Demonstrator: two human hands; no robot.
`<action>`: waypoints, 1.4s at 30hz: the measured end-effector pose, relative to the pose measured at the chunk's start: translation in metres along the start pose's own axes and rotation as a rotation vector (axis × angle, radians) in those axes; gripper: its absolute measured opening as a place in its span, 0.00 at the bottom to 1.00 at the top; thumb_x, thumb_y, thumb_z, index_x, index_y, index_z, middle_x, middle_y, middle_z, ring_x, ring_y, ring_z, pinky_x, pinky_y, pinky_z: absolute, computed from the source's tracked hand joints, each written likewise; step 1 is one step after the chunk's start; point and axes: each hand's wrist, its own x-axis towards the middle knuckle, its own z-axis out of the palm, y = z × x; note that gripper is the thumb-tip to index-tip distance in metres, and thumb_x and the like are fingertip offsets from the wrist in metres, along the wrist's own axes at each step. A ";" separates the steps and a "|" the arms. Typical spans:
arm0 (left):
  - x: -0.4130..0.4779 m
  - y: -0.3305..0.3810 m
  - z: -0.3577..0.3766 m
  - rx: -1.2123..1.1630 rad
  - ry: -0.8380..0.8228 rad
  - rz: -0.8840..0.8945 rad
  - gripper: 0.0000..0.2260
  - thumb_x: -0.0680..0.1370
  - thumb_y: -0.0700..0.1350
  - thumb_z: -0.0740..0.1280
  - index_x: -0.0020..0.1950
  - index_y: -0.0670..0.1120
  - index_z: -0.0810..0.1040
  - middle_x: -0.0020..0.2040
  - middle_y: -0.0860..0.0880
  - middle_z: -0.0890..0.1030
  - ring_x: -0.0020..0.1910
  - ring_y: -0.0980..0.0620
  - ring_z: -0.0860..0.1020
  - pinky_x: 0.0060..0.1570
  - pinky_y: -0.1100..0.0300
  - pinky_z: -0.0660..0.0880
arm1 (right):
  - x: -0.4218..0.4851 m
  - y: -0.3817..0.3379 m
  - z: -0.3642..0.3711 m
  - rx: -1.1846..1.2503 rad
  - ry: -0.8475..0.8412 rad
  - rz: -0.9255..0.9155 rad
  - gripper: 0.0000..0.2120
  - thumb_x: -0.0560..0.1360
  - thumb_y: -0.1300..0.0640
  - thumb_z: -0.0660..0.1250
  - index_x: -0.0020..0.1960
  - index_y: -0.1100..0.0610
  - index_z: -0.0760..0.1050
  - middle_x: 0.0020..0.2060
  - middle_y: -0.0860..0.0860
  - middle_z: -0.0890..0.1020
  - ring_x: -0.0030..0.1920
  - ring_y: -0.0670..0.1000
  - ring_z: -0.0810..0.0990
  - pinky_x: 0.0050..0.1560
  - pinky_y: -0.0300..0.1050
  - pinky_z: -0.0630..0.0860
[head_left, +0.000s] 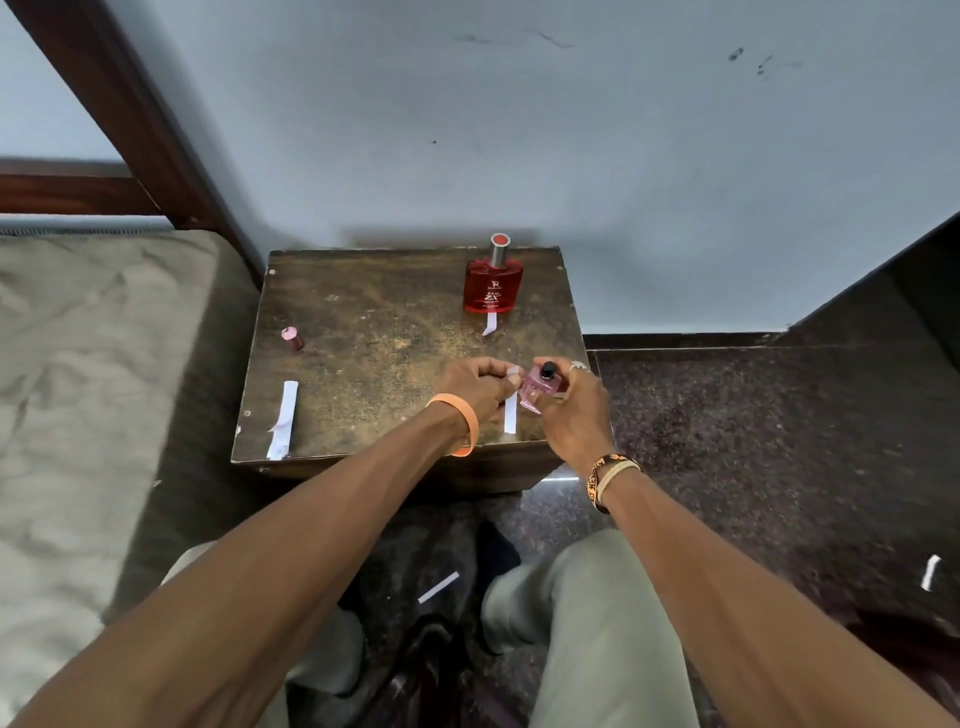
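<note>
Pink perfume bottle (537, 391) sits in the right grip (571, 410), on the camera side of the red perfume bottle (493, 286) and slightly right of it, over the front of the tabletop (389, 338). The fingers are curled round its body, with one fingertip up by the bare black sprayer. The bottle is tilted so the nozzle faces left, which looks like aiming. The left grip (475, 387) is pinched on the upper end of a white paper strip (510, 415), just left of the nozzle. It probably holds the strip there to catch the mist, and the rest of the strip trails toward the camera. Whether the bottle's base touches the wood I cannot tell.

Far left of the red bottle and a little nearer the camera, a small pink cap (292, 338) stands alone, likely parked there to free the sprayer. A short strip (490, 326) lies right against the red bottle's front, as if marking which scent it carries. A longer strip (283, 421) lies well left of the red bottle, near the front edge of the tabletop. Two more strips (438, 587) lie on the floor beyond that edge.
</note>
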 end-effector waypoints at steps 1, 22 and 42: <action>0.001 -0.002 0.000 0.009 0.002 0.001 0.04 0.75 0.38 0.70 0.42 0.46 0.81 0.49 0.40 0.84 0.52 0.41 0.82 0.52 0.44 0.80 | 0.001 0.002 0.000 -0.009 -0.002 0.001 0.15 0.73 0.67 0.74 0.53 0.51 0.79 0.41 0.40 0.76 0.44 0.44 0.78 0.50 0.43 0.80; -0.019 0.010 -0.036 0.006 0.068 0.073 0.04 0.76 0.38 0.70 0.43 0.46 0.81 0.51 0.42 0.84 0.55 0.44 0.81 0.53 0.48 0.80 | -0.018 -0.009 -0.009 -0.182 0.192 -0.118 0.25 0.70 0.55 0.74 0.65 0.50 0.75 0.65 0.51 0.72 0.66 0.53 0.69 0.69 0.52 0.60; -0.125 0.088 -0.131 -0.073 0.135 0.352 0.04 0.74 0.35 0.72 0.48 0.41 0.81 0.42 0.44 0.83 0.39 0.50 0.82 0.42 0.58 0.82 | -0.068 -0.156 0.009 0.101 -0.231 -0.270 0.07 0.78 0.52 0.70 0.52 0.53 0.84 0.45 0.47 0.85 0.46 0.45 0.83 0.53 0.46 0.81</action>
